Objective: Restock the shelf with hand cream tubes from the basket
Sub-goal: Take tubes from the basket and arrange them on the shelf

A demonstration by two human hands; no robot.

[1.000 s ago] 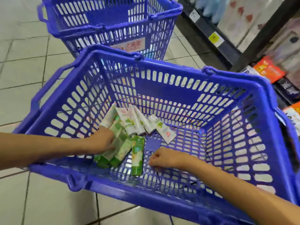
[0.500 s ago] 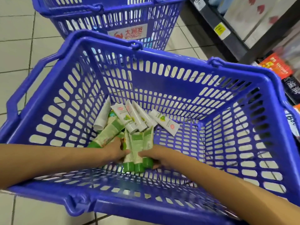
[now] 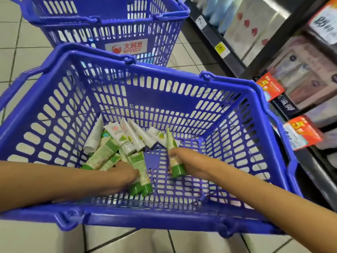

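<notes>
Now the right hand grips one green-capped hand cream tube inside the blue basket, its crimped end pointing far. The left hand curls its fingers round two green tubes near the basket's floor. More white and green tubes lie heaped just beyond, at the far left. The store shelf stands to the right.

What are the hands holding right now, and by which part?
The right hand grips one green tube around its lower body, near the capped end. The left hand seems to clasp two green tubes mid-body inside the basket.
</notes>
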